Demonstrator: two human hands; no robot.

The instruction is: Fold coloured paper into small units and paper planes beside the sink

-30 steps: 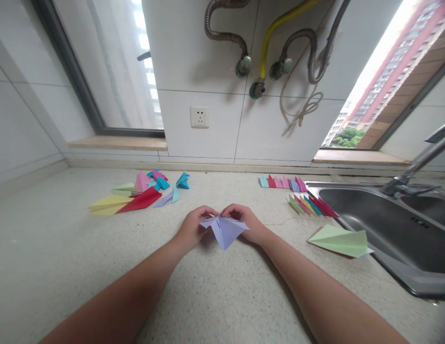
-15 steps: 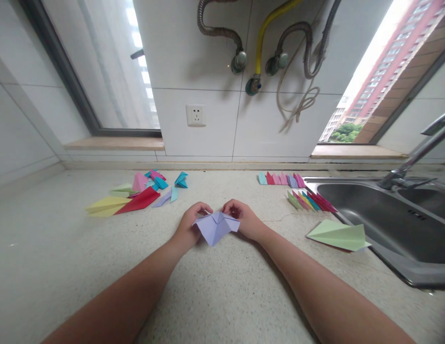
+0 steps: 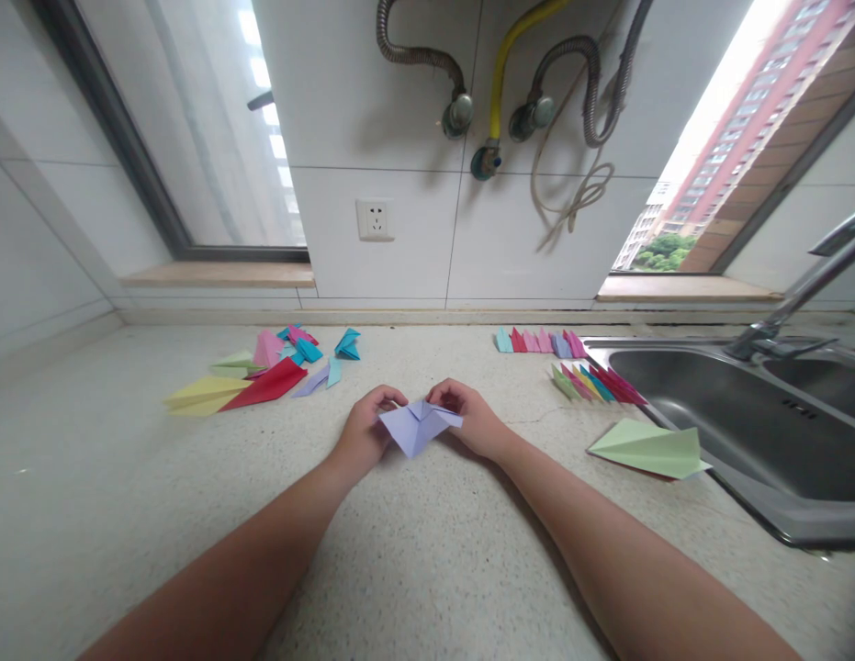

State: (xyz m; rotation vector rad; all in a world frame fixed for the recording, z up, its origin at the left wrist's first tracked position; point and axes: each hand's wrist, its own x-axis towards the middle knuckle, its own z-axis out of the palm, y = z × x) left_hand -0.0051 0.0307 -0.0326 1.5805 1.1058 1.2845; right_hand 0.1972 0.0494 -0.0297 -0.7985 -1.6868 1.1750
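A partly folded sheet of lavender paper [image 3: 414, 430] is held between my two hands over the counter. It has a wide triangular flap pointing toward me and creases meeting at its top middle. My left hand [image 3: 369, 424] pinches its left edge, with the thumb and fingers curled behind the paper. At the other edge, my right hand [image 3: 466, 418] grips with bent fingers. Some fingertips of both hands are hidden behind the paper.
Colourful folded paper pieces, among them a red one [image 3: 267, 386] and a yellow one [image 3: 205, 395], lie at the left. Right of my hands are rows of small folded pieces [image 3: 537, 342], a green paper plane [image 3: 647, 448] and a steel sink [image 3: 744, 431].
The lavender paper has tilted, so its near flap looks shorter and its left corner has shifted slightly right. Both hands keep their hold in nearly the same place.
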